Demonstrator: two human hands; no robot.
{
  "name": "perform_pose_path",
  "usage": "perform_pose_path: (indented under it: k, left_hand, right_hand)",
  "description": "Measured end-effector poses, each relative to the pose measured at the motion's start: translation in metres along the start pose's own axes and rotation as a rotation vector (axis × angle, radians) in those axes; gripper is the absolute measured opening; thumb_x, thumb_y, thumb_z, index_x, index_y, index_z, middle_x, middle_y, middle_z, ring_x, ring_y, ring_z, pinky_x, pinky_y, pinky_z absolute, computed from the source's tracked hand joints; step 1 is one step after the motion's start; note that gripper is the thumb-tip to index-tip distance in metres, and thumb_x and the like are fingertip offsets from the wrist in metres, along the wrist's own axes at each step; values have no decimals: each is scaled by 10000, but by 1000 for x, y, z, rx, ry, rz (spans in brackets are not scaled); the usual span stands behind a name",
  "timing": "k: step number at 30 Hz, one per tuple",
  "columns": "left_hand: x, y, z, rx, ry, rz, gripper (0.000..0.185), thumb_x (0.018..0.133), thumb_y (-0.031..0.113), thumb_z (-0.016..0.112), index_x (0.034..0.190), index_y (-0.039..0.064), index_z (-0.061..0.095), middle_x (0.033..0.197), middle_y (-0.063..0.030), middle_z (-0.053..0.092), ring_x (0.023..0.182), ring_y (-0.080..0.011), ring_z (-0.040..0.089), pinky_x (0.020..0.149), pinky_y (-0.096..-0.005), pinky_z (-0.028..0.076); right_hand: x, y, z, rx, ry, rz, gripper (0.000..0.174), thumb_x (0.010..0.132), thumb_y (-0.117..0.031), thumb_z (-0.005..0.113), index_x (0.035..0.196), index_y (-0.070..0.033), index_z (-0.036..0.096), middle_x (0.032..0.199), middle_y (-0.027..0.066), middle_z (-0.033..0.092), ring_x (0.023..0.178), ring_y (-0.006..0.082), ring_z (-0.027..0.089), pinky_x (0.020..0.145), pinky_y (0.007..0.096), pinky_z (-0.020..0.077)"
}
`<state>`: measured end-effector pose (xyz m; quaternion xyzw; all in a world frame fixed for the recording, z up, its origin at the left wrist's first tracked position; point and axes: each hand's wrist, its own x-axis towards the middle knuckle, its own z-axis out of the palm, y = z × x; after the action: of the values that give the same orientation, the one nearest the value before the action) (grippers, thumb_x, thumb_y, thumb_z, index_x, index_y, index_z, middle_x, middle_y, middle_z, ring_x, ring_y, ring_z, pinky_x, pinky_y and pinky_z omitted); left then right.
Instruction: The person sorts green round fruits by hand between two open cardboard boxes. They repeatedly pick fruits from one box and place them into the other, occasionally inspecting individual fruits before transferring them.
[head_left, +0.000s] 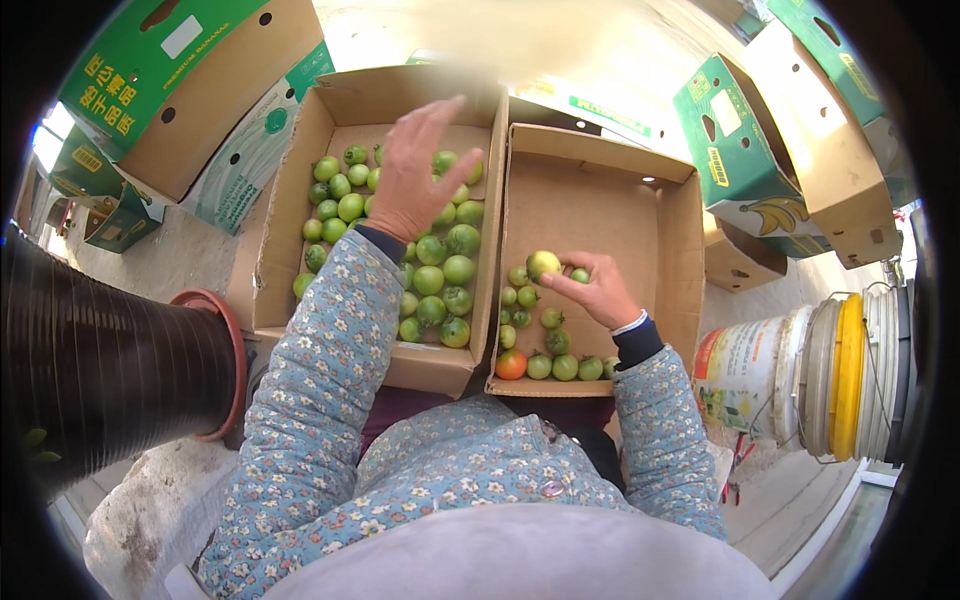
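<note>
My left hand (421, 169) hovers over the left cardboard box (279, 247), fingers spread and nothing in its grasp. Below it, many green tomatoes (428, 280) cover much of that box's floor; the hand and sleeve hide some of them. In the right cardboard box (581, 202), my right hand (596, 289) pinches a pale yellow-green tomato (543, 265) between thumb and fingers. Several smaller green tomatoes (557, 341) lie along that box's left side and near edge. One orange-red tomato (511, 364) sits in its near left corner.
Green banana cartons (161, 67) stand at the upper left, with more cartons (742, 150) at the upper right. A large dark pot (120, 360) with a reddish rim is at my left. Stacked buckets (795, 375) lie at my right, near red-handled pliers or cutters (739, 465).
</note>
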<state>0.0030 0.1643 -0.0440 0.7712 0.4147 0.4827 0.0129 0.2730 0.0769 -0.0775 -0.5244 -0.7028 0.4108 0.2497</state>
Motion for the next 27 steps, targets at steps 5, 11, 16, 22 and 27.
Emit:
perform_pose_path:
  k: [5,11,16,22,27]
  left_hand:
    - [-22,69,26,-275,-441,291,487,849,216,691,1305,126,547,1209,-107,553,1065,-286,573,913,-387,483]
    - [-18,50,36,-328,-214,70,377,863,126,669,1232,113,598,1098,-125,545,982,-289,573,810,-366,502]
    - [-6,-31,66,-74,-14,-355,426,902,251,626,1304,148,528,1179,-177,517,1081,-347,527,951,-457,408]
    - [-32,-48,76,393,-545,-317,538,940,424,515,1439,257,403,1450,-217,373,1333,-367,387,1103,-603,199]
    - [-23,-42,63,213,-364,-177,517,922,364,575,1397,187,475,1409,-174,446,1290,-359,439,1085,-507,300]
  right_hand:
    - [4,-8,1,554,98,-8,300,950,-314,614,941,-21,674,691,-17,548,627,45,459,548,203,358]
    - [5,-15,5,602,88,-7,350,984,-358,550,912,-29,645,697,-21,538,602,48,435,540,195,361]
    - [10,2,8,591,228,232,225,960,-239,547,1045,-35,592,758,-15,532,606,55,467,551,206,411]
    - [9,15,16,561,234,178,324,931,-104,541,1237,-13,488,946,40,553,690,79,532,631,217,488]
    - [11,3,14,499,335,85,454,996,-282,525,1343,-7,424,897,46,571,659,65,514,597,201,457]
